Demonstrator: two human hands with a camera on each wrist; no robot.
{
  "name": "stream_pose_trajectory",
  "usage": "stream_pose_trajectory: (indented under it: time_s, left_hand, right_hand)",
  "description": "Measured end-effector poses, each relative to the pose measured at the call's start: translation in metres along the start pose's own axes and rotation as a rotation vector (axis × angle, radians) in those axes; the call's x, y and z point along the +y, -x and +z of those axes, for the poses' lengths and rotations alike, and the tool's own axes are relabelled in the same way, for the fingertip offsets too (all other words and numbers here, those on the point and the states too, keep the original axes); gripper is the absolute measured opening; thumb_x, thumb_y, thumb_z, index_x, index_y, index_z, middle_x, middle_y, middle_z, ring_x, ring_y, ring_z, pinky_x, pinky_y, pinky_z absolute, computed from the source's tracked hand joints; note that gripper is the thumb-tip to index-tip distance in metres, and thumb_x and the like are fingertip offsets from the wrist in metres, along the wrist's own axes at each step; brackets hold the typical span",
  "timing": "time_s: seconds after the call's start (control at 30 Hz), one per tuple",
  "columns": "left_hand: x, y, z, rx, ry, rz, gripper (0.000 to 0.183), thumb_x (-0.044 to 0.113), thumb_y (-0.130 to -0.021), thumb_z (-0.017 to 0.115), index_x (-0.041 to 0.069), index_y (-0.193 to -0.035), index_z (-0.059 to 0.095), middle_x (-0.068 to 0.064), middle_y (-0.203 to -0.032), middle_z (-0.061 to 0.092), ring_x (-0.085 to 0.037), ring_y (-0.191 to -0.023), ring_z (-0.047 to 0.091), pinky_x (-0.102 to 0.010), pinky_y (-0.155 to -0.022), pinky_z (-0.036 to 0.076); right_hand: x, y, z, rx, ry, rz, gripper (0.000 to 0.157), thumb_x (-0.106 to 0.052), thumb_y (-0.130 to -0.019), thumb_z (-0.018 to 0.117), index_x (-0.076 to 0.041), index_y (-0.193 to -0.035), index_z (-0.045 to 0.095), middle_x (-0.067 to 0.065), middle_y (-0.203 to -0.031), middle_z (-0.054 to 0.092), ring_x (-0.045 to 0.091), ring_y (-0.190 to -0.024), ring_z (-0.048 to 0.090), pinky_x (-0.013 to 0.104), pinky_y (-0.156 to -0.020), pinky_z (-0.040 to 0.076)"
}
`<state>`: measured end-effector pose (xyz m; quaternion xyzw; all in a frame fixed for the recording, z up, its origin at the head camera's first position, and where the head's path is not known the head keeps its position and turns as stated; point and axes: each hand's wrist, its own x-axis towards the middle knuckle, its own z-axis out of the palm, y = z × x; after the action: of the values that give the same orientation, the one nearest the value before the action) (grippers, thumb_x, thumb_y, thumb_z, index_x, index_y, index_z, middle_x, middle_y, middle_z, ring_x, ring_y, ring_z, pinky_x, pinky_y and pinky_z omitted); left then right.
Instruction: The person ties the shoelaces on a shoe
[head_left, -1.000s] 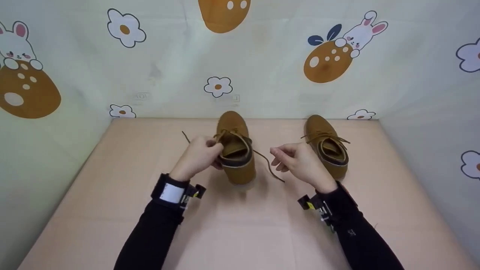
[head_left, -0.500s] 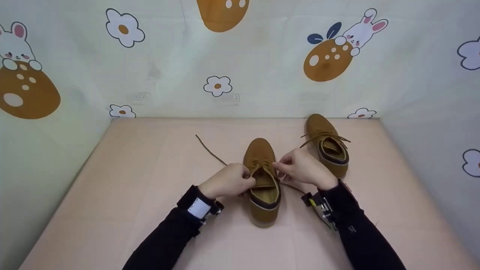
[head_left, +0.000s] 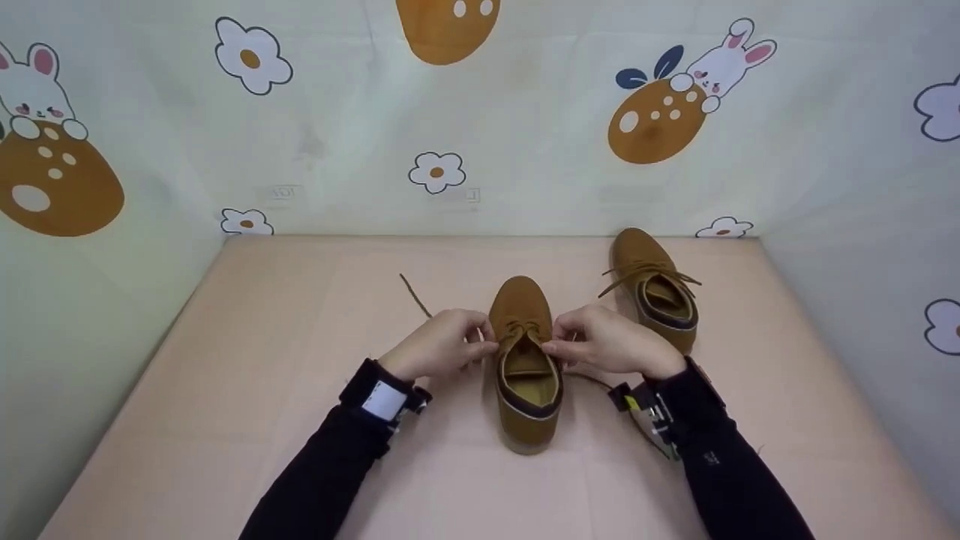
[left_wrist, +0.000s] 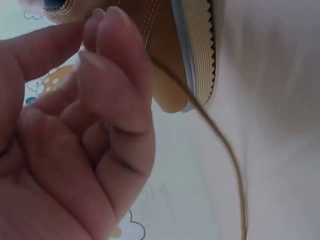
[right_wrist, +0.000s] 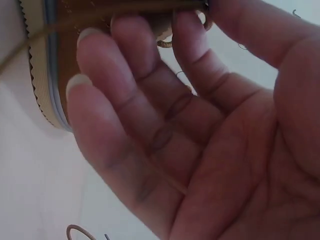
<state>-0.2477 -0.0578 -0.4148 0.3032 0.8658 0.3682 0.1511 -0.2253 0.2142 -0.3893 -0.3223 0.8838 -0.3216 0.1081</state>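
A tan ankle shoe (head_left: 529, 431) stands on the table with its toe pointing away, its opening wide and its lace ends loose on both sides. At its left eyelets is my left hand (head_left: 442, 345), thumb and fingertips pinching the left shoelace (left_wrist: 220, 132); the lace trails down behind the fingers in the left wrist view. My right hand (head_left: 607, 341) is on the opposite side, thumb and index finger pinching the right shoelace (right_wrist: 100, 12) close to the shoe. The pinched bit of the left lace is hidden by the fingers.
A matching tan shoe (head_left: 675, 337) with its lace tied in a bow stands at the back right, just beyond my right hand. The pink table (head_left: 300, 285) meets a pale patterned cloth wall (head_left: 345, 135) at the back and sides.
The open shoe has come nearer and to the right, away from the back wall. My right hand has closed in on its right side; my left hand has shifted right with it.
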Motion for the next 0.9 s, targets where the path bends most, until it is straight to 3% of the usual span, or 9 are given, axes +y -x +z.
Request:
stream_pose_trajectory:
  time_s: [0.17,0.23,0.37,0.47,0.57,0.77,0.9]
  left_hand:
    - [0.002,0.008,-0.011,-0.088,-0.005,0.009,0.005,0.012,-0.093,0.062,0.012,-0.088,0.061,-0.006,-0.064,0.065,-0.019,-0.051,0.062,-0.029,-0.049,0.049]
    - [0.003,0.013,-0.018,-0.115,-0.007,0.003,0.008,0.013,-0.094,0.059,0.008,-0.088,0.062,-0.002,-0.057,0.062,-0.015,-0.047,0.058,-0.027,-0.048,0.045]
    - [0.001,0.019,-0.032,-0.149,0.015,0.000,0.020,0.019,-0.100,0.056,0.009,-0.085,0.064,0.004,-0.051,0.055,-0.024,-0.045,0.057,-0.026,-0.047,0.039]
    - [-0.002,0.024,-0.043,-0.153,0.044,-0.010,0.023,0.019,-0.102,0.056,0.012,-0.081,0.061,0.002,-0.052,0.057,-0.025,-0.045,0.059,-0.026,-0.047,0.042]
    - [-0.003,0.027,-0.049,-0.164,0.053,-0.009,0.023,0.015,-0.101,0.057,0.010,-0.079,0.060,0.000,-0.055,0.062,-0.016,-0.044,0.060,-0.029,-0.047,0.048]
    - [-0.004,0.028,-0.052,-0.200,0.058,-0.026,0.024,0.015,-0.101,0.059,0.004,-0.080,0.063,-0.002,-0.062,0.068,-0.033,-0.055,0.067,-0.039,-0.050,0.055]
    - [-0.005,0.031,-0.056,-0.153,0.069,-0.064,0.031,0.025,-0.100,0.061,0.003,-0.079,0.065,-0.005,-0.064,0.069,-0.039,-0.060,0.068,-0.041,-0.053,0.056]
  right_hand:
    - [0.001,0.003,-0.008,-0.004,0.039,-0.009,0.017,-0.019,-0.098,0.063,-0.017,-0.080,0.065,-0.007,-0.072,0.062,0.010,-0.066,0.057,0.027,-0.062,0.046]
    - [0.002,0.005,-0.011,0.019,0.044,0.015,0.015,-0.015,-0.096,0.062,-0.018,-0.081,0.064,-0.010,-0.073,0.061,0.010,-0.067,0.056,0.027,-0.063,0.046]
    - [0.003,0.009,-0.018,0.061,0.028,0.085,0.013,-0.013,-0.094,0.061,-0.018,-0.083,0.064,-0.009,-0.075,0.063,0.011,-0.070,0.057,0.028,-0.065,0.045]
    - [0.005,0.012,-0.022,0.066,0.058,0.113,0.014,-0.017,-0.098,0.060,-0.018,-0.084,0.063,-0.008,-0.074,0.064,0.012,-0.068,0.056,0.029,-0.065,0.044]
    - [0.009,0.015,-0.024,0.060,0.118,0.136,0.017,-0.022,-0.101,0.059,-0.016,-0.085,0.062,-0.007,-0.071,0.061,0.012,-0.065,0.054,0.031,-0.063,0.043]
    - [0.015,0.018,-0.025,0.045,0.222,0.153,0.018,-0.023,-0.102,0.057,-0.013,-0.087,0.060,-0.006,-0.073,0.054,0.011,-0.064,0.049,0.031,-0.062,0.041]
    - [0.015,0.021,-0.028,0.027,0.225,0.182,0.018,-0.027,-0.103,0.054,-0.014,-0.091,0.059,-0.006,-0.073,0.054,0.010,-0.063,0.049,0.031,-0.061,0.041]
